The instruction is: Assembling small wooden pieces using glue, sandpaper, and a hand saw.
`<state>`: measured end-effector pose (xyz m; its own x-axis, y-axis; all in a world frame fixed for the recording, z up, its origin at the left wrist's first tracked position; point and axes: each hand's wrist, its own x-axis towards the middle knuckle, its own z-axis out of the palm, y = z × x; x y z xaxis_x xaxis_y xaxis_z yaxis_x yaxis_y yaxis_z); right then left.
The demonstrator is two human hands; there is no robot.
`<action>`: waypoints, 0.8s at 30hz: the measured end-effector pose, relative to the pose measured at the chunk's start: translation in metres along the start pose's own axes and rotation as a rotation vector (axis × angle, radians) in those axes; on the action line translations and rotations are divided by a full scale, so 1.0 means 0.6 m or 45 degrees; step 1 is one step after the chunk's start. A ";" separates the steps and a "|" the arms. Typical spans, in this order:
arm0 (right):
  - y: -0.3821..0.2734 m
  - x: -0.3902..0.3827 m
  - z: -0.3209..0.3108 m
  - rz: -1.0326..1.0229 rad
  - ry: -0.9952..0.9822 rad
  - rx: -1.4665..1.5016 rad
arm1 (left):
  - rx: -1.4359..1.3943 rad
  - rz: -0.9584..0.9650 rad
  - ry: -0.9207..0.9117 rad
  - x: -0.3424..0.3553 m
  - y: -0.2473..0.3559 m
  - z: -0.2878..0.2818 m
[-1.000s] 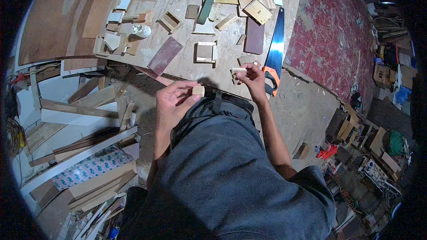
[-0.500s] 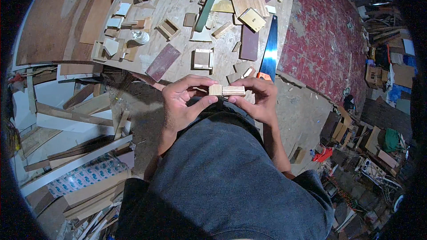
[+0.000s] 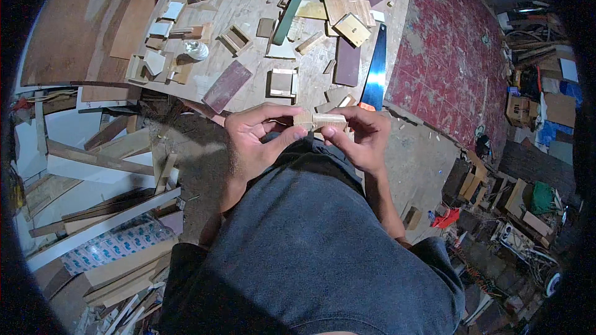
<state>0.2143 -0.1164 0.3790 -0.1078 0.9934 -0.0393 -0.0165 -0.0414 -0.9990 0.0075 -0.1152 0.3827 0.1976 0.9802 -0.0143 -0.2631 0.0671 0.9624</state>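
My left hand [image 3: 253, 138] pinches a small pale wood block [image 3: 302, 120] between thumb and fingers. A second small wood block [image 3: 329, 121] sits between the thumb and fingers of my right hand [image 3: 363, 139]. The two blocks meet end to end in front of my waist, or nearly so; whether they are joined I cannot tell. Just beyond my right hand lies a handsaw [image 3: 375, 77] with a shiny blade and an orange handle, at the edge of the worktable [image 3: 205, 77]. My fingertips hide parts of both blocks.
On the worktable lie a small open wooden frame [image 3: 284, 82], reddish-brown boards [image 3: 227, 86], a green strip [image 3: 293, 6], a clear jar [image 3: 197, 51] and many offcuts. Scrap timber [image 3: 102, 158] and a patterned plastic roll [image 3: 118, 242] are heaped at the left. A red worn surface [image 3: 444, 56] stretches right.
The blocks have been turned a little in my fingers, so that a different face of the right one shows. Both hands stay nearly in place.
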 end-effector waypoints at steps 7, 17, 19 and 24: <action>-0.002 -0.001 0.002 0.092 -0.005 0.035 | 0.054 -0.025 0.018 -0.005 0.001 0.000; -0.001 -0.003 0.000 0.017 -0.063 0.092 | 0.041 0.057 0.048 -0.015 -0.006 0.006; -0.006 0.002 -0.005 -0.081 -0.097 0.018 | 0.080 0.111 0.055 -0.015 -0.003 0.004; -0.036 0.007 -0.012 -0.452 -0.226 -0.369 | 0.114 0.237 -0.011 -0.019 0.011 -0.003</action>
<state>0.2211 -0.1106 0.4004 -0.3139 0.9060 0.2838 0.1913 0.3532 -0.9158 0.0016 -0.1257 0.3885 0.1613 0.9725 0.1683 -0.2111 -0.1326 0.9684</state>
